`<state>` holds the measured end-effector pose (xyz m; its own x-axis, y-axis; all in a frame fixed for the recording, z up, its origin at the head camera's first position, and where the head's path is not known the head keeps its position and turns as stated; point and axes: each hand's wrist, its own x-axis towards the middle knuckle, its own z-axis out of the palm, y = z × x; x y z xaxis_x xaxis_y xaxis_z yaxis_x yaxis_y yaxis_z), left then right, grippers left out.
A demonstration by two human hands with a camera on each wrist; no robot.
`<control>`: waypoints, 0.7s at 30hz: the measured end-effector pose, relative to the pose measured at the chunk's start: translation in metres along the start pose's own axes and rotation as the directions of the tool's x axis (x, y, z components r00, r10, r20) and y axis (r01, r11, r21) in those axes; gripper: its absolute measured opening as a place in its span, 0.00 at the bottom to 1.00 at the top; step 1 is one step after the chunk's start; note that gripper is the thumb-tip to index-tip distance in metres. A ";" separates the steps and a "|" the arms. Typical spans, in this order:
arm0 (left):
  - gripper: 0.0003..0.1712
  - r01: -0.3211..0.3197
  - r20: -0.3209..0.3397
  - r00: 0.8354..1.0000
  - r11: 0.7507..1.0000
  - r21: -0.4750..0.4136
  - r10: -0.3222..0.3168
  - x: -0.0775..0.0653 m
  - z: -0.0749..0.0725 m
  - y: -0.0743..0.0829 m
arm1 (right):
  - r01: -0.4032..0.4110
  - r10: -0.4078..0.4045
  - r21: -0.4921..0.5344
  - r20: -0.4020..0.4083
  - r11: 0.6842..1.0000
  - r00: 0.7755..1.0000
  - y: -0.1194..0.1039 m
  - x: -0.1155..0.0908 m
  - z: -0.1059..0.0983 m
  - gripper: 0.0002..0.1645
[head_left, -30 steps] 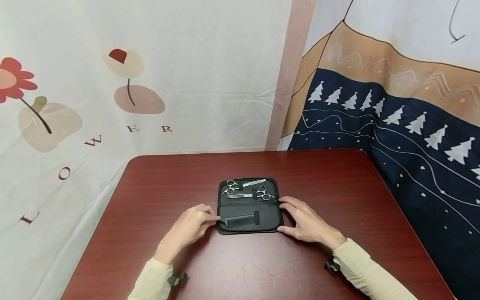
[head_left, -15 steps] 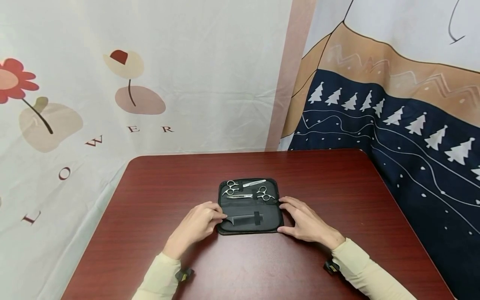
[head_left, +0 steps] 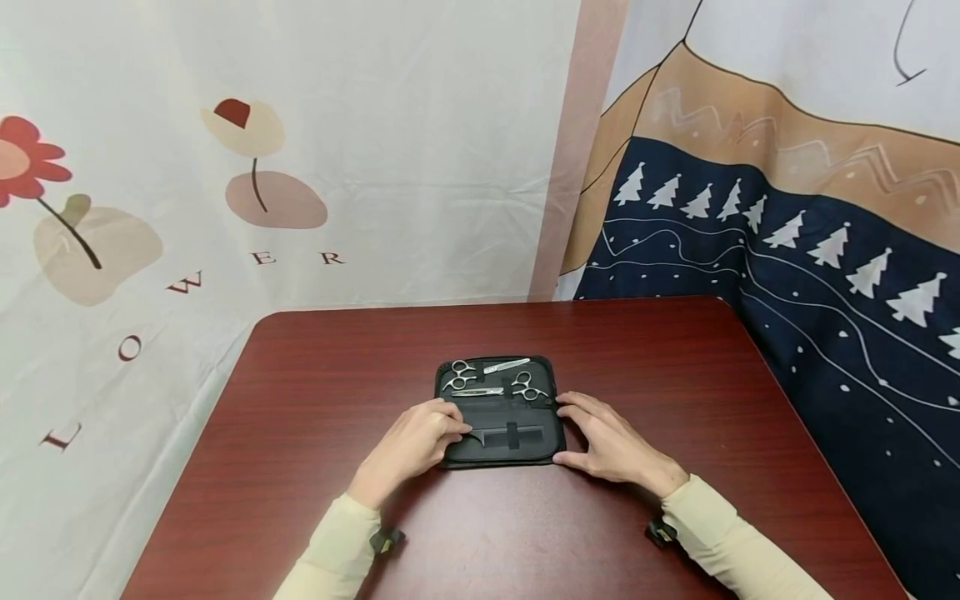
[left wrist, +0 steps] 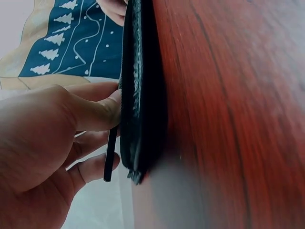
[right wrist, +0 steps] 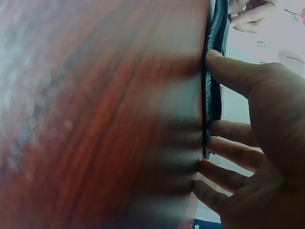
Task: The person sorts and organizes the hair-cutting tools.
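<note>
On the table lies a black zip-edged case point(head_left: 465, 454) with two pairs of silver scissors on its upper half. The upper scissors point(head_left: 506, 365) have their finger rings at the left; the lower scissors point(head_left: 528, 387) have theirs at the right. A dark comb point(head_left: 528, 435) passes under a small black strap point(head_left: 513, 435) on the lower half. My left hand point(head_left: 416, 437) pinches the comb's left end between thumb and fingers; the comb point(left wrist: 110, 152) stands close along the case in the left wrist view. My right hand point(head_left: 618, 442) rests its thumb and extended fingers against the case's right edge.
The reddish-brown wooden table point(head_left: 337, 350) has rounded far corners. Behind it hangs a pale printed curtain point(head_left: 420, 150), with a navy tree-patterned cloth point(head_left: 690, 242) on the right. A small dark device point(head_left: 662, 532) is worn at each wrist.
My left hand has moved to the right over the case, sliding the comb further under the strap. My right hand has stayed at the case's right edge.
</note>
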<state>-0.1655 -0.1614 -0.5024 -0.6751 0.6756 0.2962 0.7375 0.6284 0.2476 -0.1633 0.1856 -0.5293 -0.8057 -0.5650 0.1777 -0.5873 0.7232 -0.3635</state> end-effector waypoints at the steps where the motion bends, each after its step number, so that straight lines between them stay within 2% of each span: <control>1: 0.11 -0.004 0.002 1.000 1.000 0.002 0.004 0.002 0.001 0.000 | 0.001 -0.001 0.000 0.000 1.000 1.000 0.000 0.000 0.000 0.38; 7: 0.10 -0.027 -0.002 1.000 0.999 0.016 0.027 0.009 0.006 0.002 | 0.003 -0.003 0.004 0.003 1.000 1.000 -0.001 0.001 0.001 0.39; 21: 0.10 -0.026 -0.009 1.000 1.000 -0.002 0.026 0.018 0.016 0.007 | -0.017 0.017 0.006 0.010 1.000 1.000 -0.002 0.000 -0.001 0.39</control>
<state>-0.1726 -0.1388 -0.5096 -0.6552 0.6887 0.3105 0.7551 0.6097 0.2411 -0.1629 0.1845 -0.5279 -0.8146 -0.5566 0.1629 -0.5732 0.7300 -0.3722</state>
